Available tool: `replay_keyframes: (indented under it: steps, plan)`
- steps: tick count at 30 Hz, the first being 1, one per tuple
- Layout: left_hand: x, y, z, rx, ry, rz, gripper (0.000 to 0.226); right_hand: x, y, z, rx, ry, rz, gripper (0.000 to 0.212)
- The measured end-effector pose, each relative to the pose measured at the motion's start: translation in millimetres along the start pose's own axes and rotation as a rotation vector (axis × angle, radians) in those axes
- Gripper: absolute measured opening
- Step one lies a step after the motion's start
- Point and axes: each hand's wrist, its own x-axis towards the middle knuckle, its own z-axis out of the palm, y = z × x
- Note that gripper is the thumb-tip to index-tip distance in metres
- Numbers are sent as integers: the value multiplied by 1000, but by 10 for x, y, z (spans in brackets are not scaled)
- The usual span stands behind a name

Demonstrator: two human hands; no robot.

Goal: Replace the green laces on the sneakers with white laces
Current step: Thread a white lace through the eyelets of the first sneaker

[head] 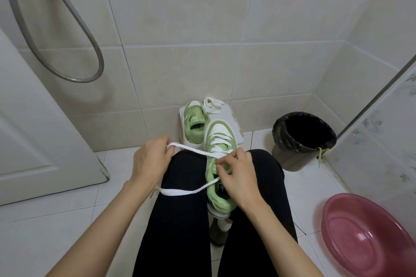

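Observation:
A green and white sneaker lies between my knees, toe pointing away, with a white lace threaded through its lower eyelets. My left hand grips one end of that lace and holds it out to the left over my left knee. My right hand pinches the lace at an upper eyelet beside the tongue. The second sneaker stands unlaced on a white board by the wall. Another white lace lies coiled behind it. A green lace hangs from the bin's rim.
A black-lined waste bin stands at the right near the wall. A pink plastic basin sits on the floor at the lower right. A shower hose loops down on the left, above a white door. A glass partition stands on the right.

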Motion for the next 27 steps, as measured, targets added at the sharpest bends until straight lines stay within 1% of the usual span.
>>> replay_keyframes:
  steps: [3, 6, 8, 10, 12, 14, 17, 18, 19, 21, 22, 24, 25, 27]
  plan:
    - [-21, -237, 47, 67, -111, -49, 19, 11, -13, 30, -64, 18, -38, 14]
    - [-53, -468, 104, -28, -190, -135, 23, 11, -19, 62, -81, 40, -25, 15]
    - [-62, -577, 105, -209, -254, -213, 25, 6, -38, 90, -101, 48, -12, 16]
    - [-83, -583, 71, -517, -299, -288, 28, 1, -55, 119, -126, 47, -10, 17]
    - [-70, -470, 2, -772, -298, -324, 34, -2, -75, 135, -153, 30, -4, 19]
    - [2, -290, -112, -897, -274, -306, 37, 3, -99, 132, -176, -3, 4, 21]
    - [138, 20, -323, -945, -261, -226, 37, 0, -142, 97, -187, -42, 25, 24]
    - [165, 117, -385, -943, -273, -190, 36, -18, -166, 79, -191, -22, 27, 25]
    - [183, 210, -440, -943, -294, -155, 35, -48, -196, 63, -183, 33, 18, 25]
    - [213, 373, -513, -955, -343, -101, 34, -109, -311, 24, -73, 174, -19, 27]
    - [228, 442, -534, -967, -363, -89, 33, -118, -390, 3, 13, 183, -32, 31]
    - [260, 547, -551, -1018, -401, -103, 33, -93, -528, 7, 147, 53, -18, 40]
    - [274, 580, -550, -1059, -418, -126, 33, -68, -567, 29, 186, -4, -2, 39]
    - [293, 590, -526, -1131, -424, -182, 32, -20, -614, 51, 288, -16, 25, 23]
